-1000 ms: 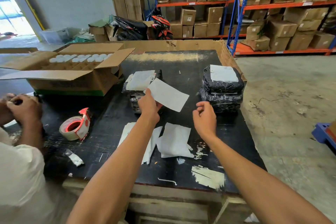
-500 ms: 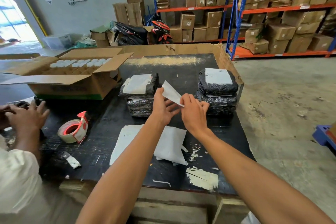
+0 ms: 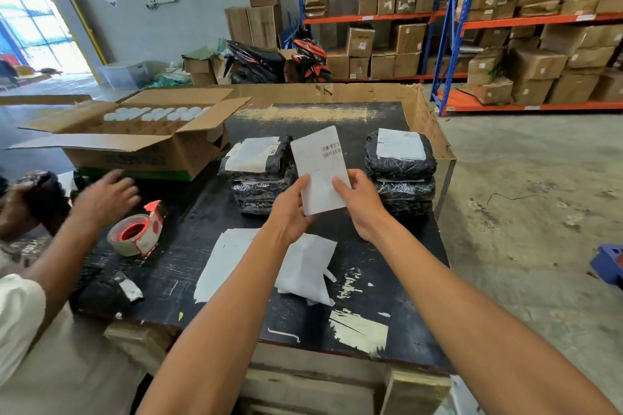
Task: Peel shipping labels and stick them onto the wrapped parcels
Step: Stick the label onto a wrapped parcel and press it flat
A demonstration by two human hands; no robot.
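I hold a white shipping label (image 3: pixel 320 165) upright above the black table (image 3: pixel 188 246), its barcode near the top. My left hand (image 3: pixel 290 209) pinches its lower left edge and my right hand (image 3: pixel 360 202) pinches its lower right edge. Behind it on the left is a stack of black wrapped parcels (image 3: pixel 256 178) with a label on top. On the right stands another stack of black parcels (image 3: pixel 401 172), also labelled on top. Loose white sheets (image 3: pixel 232 256) lie on the table under my forearms.
A tape dispenser (image 3: pixel 138 229) lies at the left of the table. An open cardboard box (image 3: pixel 135 141) with white lids stands at the back left. Another person's hand (image 3: pixel 104 195) reaches over the table's left side. Shelves of cartons stand behind.
The label went from my left hand alone, tilted flat, to being held upright by both hands. The other person's hand has moved out over the table.
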